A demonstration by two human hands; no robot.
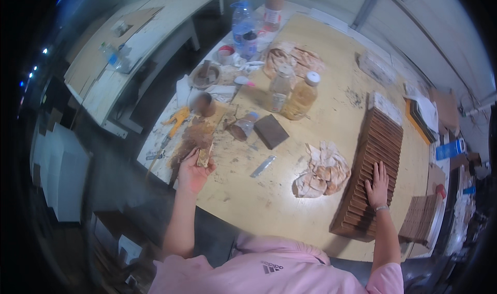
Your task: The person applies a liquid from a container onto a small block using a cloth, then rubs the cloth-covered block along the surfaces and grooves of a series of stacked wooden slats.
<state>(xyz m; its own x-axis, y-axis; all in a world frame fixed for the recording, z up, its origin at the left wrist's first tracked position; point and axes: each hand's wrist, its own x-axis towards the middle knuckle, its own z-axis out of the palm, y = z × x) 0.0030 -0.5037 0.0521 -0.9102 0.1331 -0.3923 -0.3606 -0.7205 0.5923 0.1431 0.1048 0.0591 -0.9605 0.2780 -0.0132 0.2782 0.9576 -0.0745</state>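
Note:
My left hand (189, 176) is closed around a small yellowish-brown piece (203, 158), perhaps a sponge or folded cloth, above the stained left edge of the table. Fingers stretched, my right hand (378, 186) lies on a long row of brown slats (382, 138) at the table's right side. Between the hands are a crumpled, stained cloth (322, 172) and a narrow flat grey strip (263, 166). A dark square block (271, 132) lies farther back, beside a tipped clear cup (242, 128) with brown residue.
Behind the block stand a jar of amber liquid (301, 101) and a clear jar (280, 89). Bottles (243, 22), a bowl (205, 75) and stained rags (292, 58) crowd the far left. An orange-handled tool (177, 120) lies near the left edge. Ridged brown pieces (418, 216) sit at right.

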